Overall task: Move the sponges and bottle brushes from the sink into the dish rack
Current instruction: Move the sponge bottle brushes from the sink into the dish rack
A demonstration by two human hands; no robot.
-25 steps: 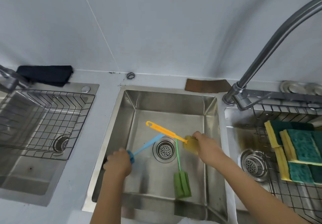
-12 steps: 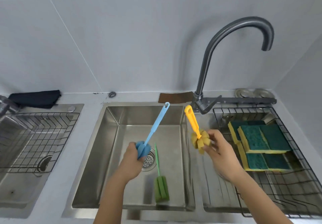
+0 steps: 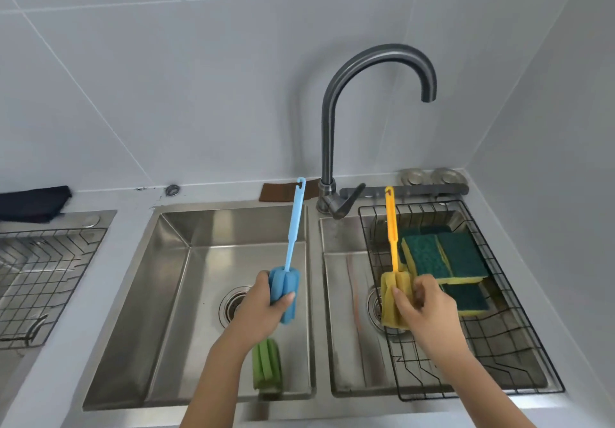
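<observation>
My left hand (image 3: 258, 308) grips the foam head of a blue bottle brush (image 3: 293, 231), held upright over the middle sink (image 3: 173, 294). My right hand (image 3: 421, 308) grips the yellow foam head of an orange-handled bottle brush (image 3: 392, 228), upright over the left edge of the black wire dish rack (image 3: 519, 338) in the right basin. Several green-and-yellow sponges (image 3: 442, 258) lie in the rack's far part. A green bottle brush (image 3: 267, 366) lies on the sink floor, its handle hidden behind my left arm.
A tall curved faucet (image 3: 332, 121) rises between the two basins, right behind the brushes. Another wire rack (image 3: 43, 278) sits in a basin at the left. A dark cloth (image 3: 33, 199) and a brown pad (image 3: 276, 191) lie on the back ledge.
Both hands lifted their brushes out of the sink and tipped them upright. My right hand carried the orange brush rightward, over the dish rack; the view swung up and right.
</observation>
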